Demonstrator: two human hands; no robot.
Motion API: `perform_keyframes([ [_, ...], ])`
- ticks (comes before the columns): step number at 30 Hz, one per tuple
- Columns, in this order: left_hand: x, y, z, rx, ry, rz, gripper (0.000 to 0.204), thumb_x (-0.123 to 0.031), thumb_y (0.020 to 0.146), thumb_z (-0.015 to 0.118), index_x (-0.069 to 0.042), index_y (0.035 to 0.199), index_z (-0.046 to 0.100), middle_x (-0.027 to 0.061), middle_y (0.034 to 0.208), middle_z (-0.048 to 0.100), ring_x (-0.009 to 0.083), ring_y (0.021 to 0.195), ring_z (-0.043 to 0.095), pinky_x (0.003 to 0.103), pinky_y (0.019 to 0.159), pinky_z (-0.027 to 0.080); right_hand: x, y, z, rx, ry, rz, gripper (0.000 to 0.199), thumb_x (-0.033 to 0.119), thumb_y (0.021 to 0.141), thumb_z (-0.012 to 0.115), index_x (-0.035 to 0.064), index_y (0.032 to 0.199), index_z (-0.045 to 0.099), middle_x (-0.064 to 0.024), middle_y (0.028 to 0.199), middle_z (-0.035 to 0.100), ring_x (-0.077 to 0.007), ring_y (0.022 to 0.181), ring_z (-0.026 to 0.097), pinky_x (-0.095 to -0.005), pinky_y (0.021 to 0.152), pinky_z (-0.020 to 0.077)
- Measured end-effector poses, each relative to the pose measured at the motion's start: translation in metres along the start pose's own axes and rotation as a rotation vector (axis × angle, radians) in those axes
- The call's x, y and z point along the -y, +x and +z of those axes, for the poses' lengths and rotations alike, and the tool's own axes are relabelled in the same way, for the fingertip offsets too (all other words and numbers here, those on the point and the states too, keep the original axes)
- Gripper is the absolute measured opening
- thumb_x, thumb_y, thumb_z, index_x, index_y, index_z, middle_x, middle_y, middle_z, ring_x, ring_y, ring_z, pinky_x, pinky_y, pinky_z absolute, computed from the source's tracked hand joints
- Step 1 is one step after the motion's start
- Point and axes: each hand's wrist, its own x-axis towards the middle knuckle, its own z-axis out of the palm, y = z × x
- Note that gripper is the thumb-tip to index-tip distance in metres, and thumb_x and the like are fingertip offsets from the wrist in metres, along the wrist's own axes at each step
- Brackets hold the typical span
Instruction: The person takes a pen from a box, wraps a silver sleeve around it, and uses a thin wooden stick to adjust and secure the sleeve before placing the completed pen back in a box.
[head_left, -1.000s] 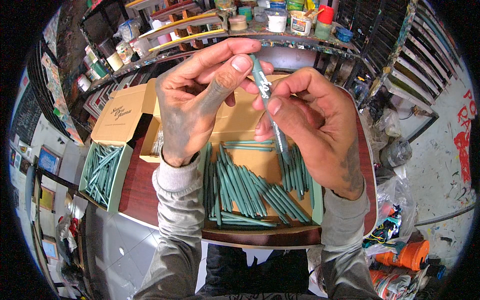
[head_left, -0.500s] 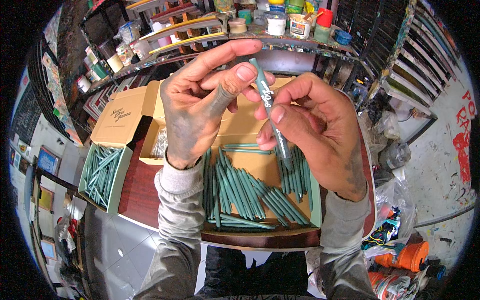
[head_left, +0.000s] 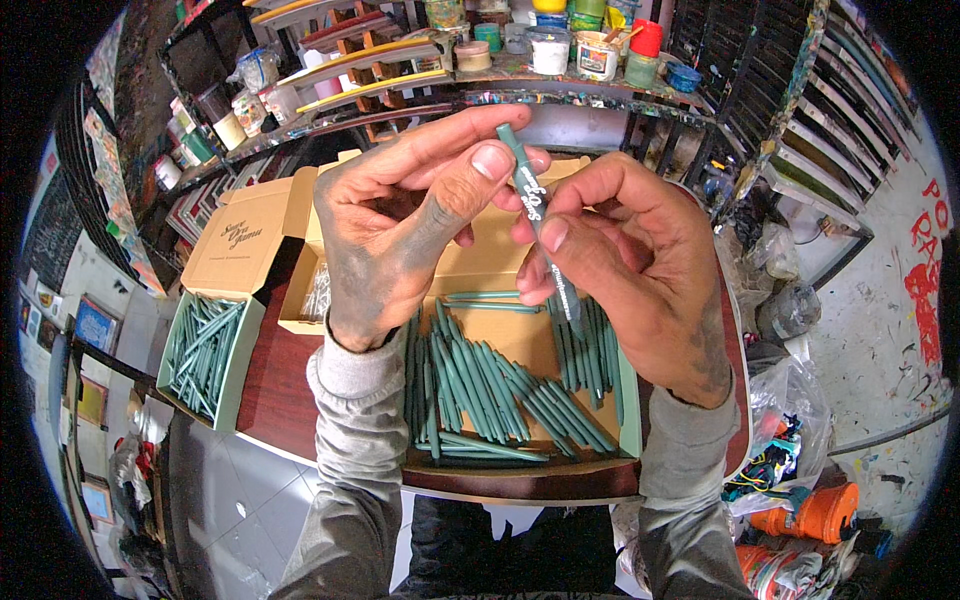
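Both hands hold one green pen (head_left: pixel 537 210) upright above a shallow cardboard box (head_left: pixel 628 400). My left hand (head_left: pixel 400 230) pinches its upper end between thumb and fingers. My right hand (head_left: pixel 620 260) grips the pen's shaft lower down, thumb on the white printing. Inside the box lie several loose green pens (head_left: pixel 490 390), some in a heap on the left, some along the right wall. The box rests on a dark red wooden table (head_left: pixel 275 400).
A second box of green pens (head_left: pixel 205 350) stands at the left, with a tan open carton (head_left: pixel 250 240) behind it. Shelves with paint jars (head_left: pixel 560 50) run across the back. Plastic bags and an orange object (head_left: pixel 820 510) lie on the floor at the right.
The hands have kept the pen and shifted slightly; the pen now stands more upright with its top end showing above my left thumb.
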Motion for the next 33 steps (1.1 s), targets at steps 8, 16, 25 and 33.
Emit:
perform_keyframes([
  [8, 0.003, 0.000, 0.001, 0.002, -0.080, 0.005, 0.031, -0.014, 0.089, 0.071, 0.000, 0.116, 0.067, 0.0106, 0.095, 0.074, 0.0089, 0.077, 0.067, 0.018, 0.058, 0.046, 0.001, 0.000, 0.002, -0.012, 0.024, 0.004, 0.009, 0.004, 0.095, 0.056, -0.0017, 0.101, 0.052, -0.0140, 0.094, 0.065, -0.0137, 0.075, 0.063, -0.0286, 0.069, 0.0544],
  [16, -0.008, -0.003, 0.006, -0.021, -0.056, -0.012, 0.032, -0.010, 0.089, 0.070, 0.006, 0.117, 0.064, 0.0162, 0.098, 0.072, 0.0159, 0.088, 0.069, 0.027, 0.077, 0.055, -0.001, 0.000, 0.000, -0.011, -0.014, -0.006, 0.009, 0.004, 0.095, 0.057, -0.0023, 0.100, 0.053, -0.0141, 0.097, 0.066, -0.0145, 0.078, 0.065, -0.0287, 0.072, 0.0550],
  [25, -0.008, -0.004, 0.007, -0.061, 0.040, 0.072, 0.038, -0.014, 0.090, 0.070, 0.004, 0.123, 0.061, 0.0161, 0.096, 0.073, 0.0111, 0.080, 0.067, 0.021, 0.066, 0.050, -0.004, 0.001, -0.001, -0.069, -0.011, 0.049, 0.015, 0.008, 0.091, 0.066, -0.0024, 0.099, 0.059, -0.0094, 0.091, 0.068, -0.0147, 0.083, 0.067, -0.0281, 0.076, 0.0545],
  [33, -0.007, -0.006, 0.010, -0.103, 0.035, 0.070, 0.039, -0.010, 0.088, 0.071, 0.005, 0.122, 0.061, 0.0171, 0.096, 0.073, 0.0127, 0.081, 0.068, 0.022, 0.070, 0.053, -0.006, 0.001, 0.000, -0.095, -0.063, 0.077, 0.016, 0.011, 0.088, 0.068, -0.0019, 0.096, 0.062, -0.0078, 0.086, 0.069, -0.0127, 0.080, 0.067, -0.0270, 0.075, 0.0540],
])
